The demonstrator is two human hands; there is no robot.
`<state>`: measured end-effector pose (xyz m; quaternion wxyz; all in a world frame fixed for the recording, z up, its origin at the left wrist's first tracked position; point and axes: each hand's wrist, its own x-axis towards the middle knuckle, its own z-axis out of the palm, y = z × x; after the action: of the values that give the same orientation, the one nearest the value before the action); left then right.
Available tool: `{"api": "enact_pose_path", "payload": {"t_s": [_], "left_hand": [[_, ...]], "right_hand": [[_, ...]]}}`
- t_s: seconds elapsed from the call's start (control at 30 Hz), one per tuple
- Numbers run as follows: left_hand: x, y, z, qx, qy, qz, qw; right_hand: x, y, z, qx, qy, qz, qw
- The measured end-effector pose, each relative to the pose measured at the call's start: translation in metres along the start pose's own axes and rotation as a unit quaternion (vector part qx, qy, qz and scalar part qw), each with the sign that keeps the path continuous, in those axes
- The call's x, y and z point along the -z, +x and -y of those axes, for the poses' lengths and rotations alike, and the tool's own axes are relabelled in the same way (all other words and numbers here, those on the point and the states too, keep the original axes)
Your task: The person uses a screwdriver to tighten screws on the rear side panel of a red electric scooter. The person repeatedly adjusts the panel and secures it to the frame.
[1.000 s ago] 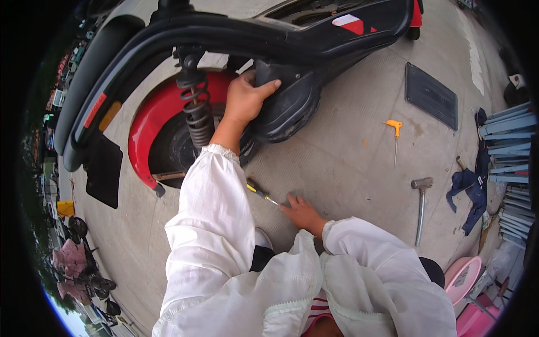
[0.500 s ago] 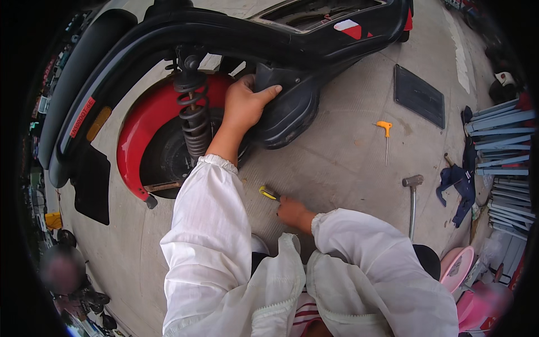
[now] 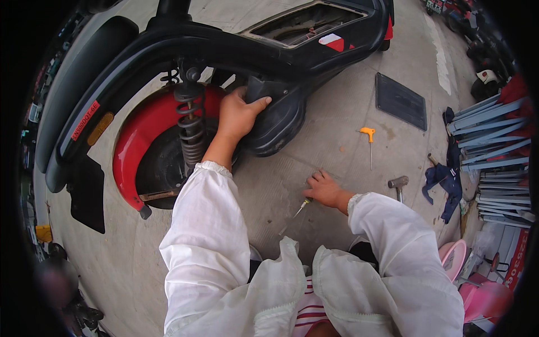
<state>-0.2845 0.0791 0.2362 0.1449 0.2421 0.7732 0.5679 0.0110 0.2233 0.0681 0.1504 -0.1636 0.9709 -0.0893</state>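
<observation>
A black scooter (image 3: 224, 48) with a red rear fender (image 3: 132, 146) and a coil-spring shock absorber (image 3: 192, 121) leans across the upper left. My left hand (image 3: 237, 115) grips the edge of its black plastic cover (image 3: 281, 126) beside the wheel. The thumb lies over the cover's near face and the other fingers are hidden behind it. Low over the concrete, my right hand (image 3: 324, 190) is closed around the handle of a screwdriver (image 3: 302, 208). The metal shaft points down and left, toward my feet; most of the handle is covered by the hand.
Right of my right hand lie an orange-handled T-shaped tool (image 3: 368, 135), a hammer (image 3: 398, 182) and a black rectangular panel (image 3: 401, 101). Farther right are a dark blue cloth (image 3: 446, 180), stacked grey-blue metal legs (image 3: 494, 135) and a pink basin (image 3: 452, 258).
My right hand has moved right and away from me, and the screwdriver now shows its shaft pointing down-left instead of its yellow-and-black handle. My left hand keeps its hold on the cover.
</observation>
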Motion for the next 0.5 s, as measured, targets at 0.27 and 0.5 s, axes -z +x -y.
{"api": "enact_pose_path", "payload": {"t_s": [0.27,0.5], "left_hand": [[0.012,-0.006,0.003,-0.005,-0.019,-0.004,1.000],[0.001,-0.001,0.002,-0.017,-0.043,0.021,0.999]], "right_hand": [[0.243,-0.057,0.045,-0.279,0.530,-0.015,0.801],[0.244,-0.077,0.078,-0.260,0.419,-0.393,0.776]]}}
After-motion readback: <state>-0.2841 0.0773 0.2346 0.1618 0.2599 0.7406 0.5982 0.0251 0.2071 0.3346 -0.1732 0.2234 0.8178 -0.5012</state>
